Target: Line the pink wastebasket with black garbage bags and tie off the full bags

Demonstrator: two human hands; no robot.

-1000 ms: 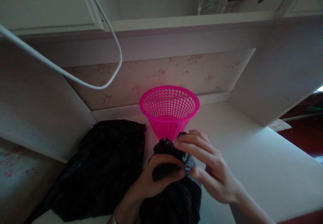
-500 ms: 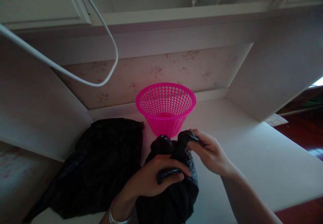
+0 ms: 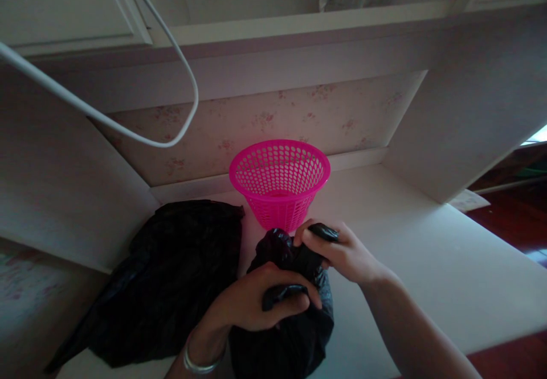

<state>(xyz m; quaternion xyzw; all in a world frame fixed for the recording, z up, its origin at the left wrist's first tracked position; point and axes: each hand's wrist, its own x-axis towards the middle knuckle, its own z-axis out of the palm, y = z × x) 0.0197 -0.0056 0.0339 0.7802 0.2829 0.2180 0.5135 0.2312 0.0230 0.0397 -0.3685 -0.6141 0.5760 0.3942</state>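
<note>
A bulging black plastic bag (image 3: pixel 282 342) stands on the white surface at the bottom middle, its top gathered. My left hand (image 3: pixel 262 299) is closed on the bag's near side, with a fold of plastic between thumb and fingers. On the far right side of the neck, my right hand (image 3: pixel 337 251) pinches another part of the bag, and a black loop shows above its thumb. The bag's contents are hidden. Just beyond the hands sits a pink perforated plastic basket (image 3: pixel 280 214), upright, with nothing visible inside.
A second black plastic bag (image 3: pixel 179 282), spread flat, lies left of the hands on the white surface (image 3: pixel 414 270). A white cable (image 3: pixel 128 134) hangs at upper left. White side panels stand left and right, with a shelf (image 3: pixel 256 31) above.
My right hand has shifted slightly left and turned over the bag's neck, folding the plastic it grips. My left hand keeps its hold. The basket and flat bag stay put.
</note>
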